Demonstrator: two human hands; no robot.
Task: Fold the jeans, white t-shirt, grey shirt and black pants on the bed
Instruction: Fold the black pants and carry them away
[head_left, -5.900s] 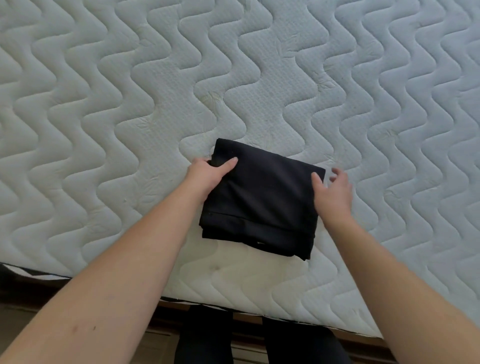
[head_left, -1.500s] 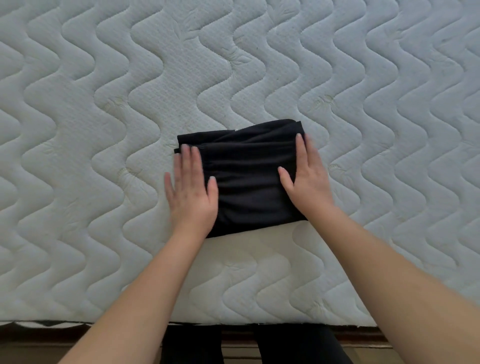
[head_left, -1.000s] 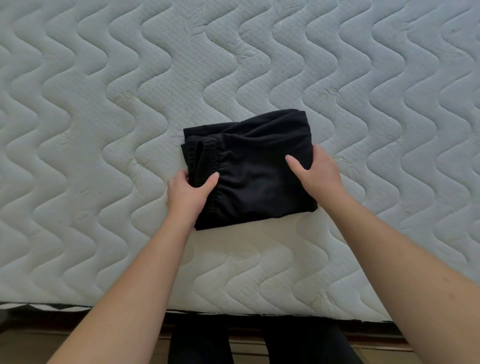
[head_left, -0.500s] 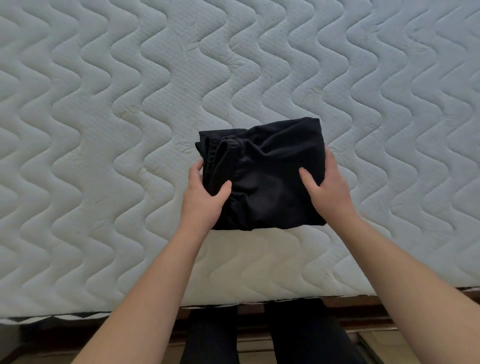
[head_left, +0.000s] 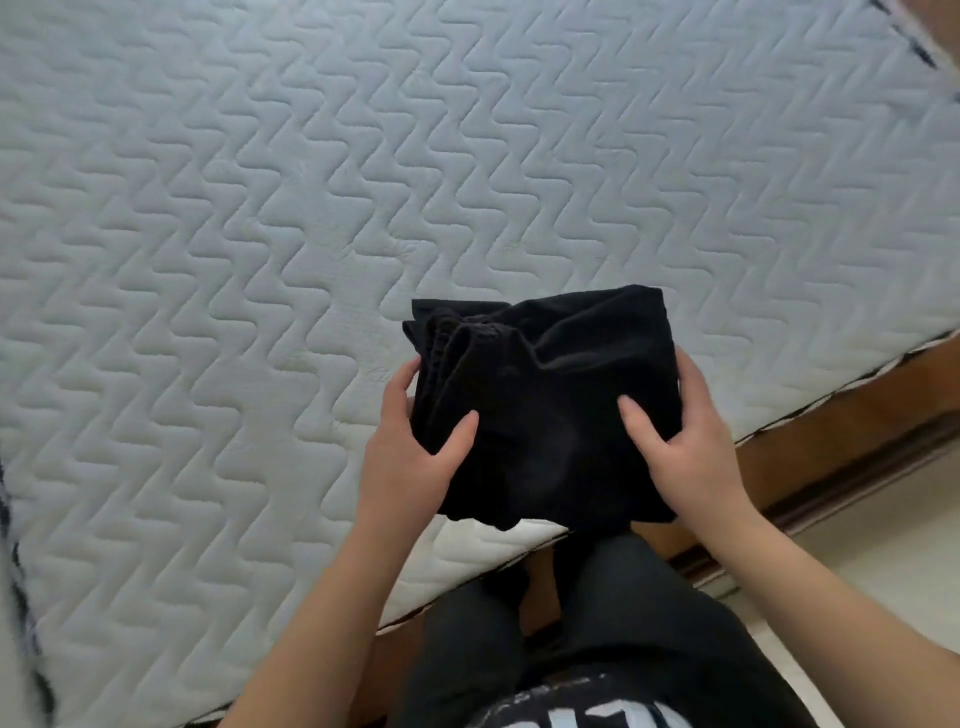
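- The black pants (head_left: 545, 395) are folded into a thick, square bundle.
- The left hand (head_left: 410, 457) holds the left side of the pants. Its thumb lies on top of the cloth and its fingers curl round the edge and go under it.
- The right hand (head_left: 685, 447) holds the right side the same way, thumb on top, fingers wrapped round the edge.
- The pants sit between the two hands, so each hand has one side.
- The bundle looks lifted a little off the bed (head_left: 208, 260) (its near edge hangs out past the edge of the bed, above the person's legs).
- Near the left hand, at the far left corner of the bundle, you can see the bunched, stretchy waistband (head_left: 457, 332).
- The top of the bundle is a bit wrinkled between the two thumbs.
- The bed is past both hands and off to the left. It has a white cover with wavy stitched lines.
- Below the right hand there is a brown wood bed frame (head_left: 831, 431), and then a pale floor (head_left: 883, 545).
- Under both hands are the person's legs in dark trousers (head_left: 597, 623).
- I cannot see the other clothes here.
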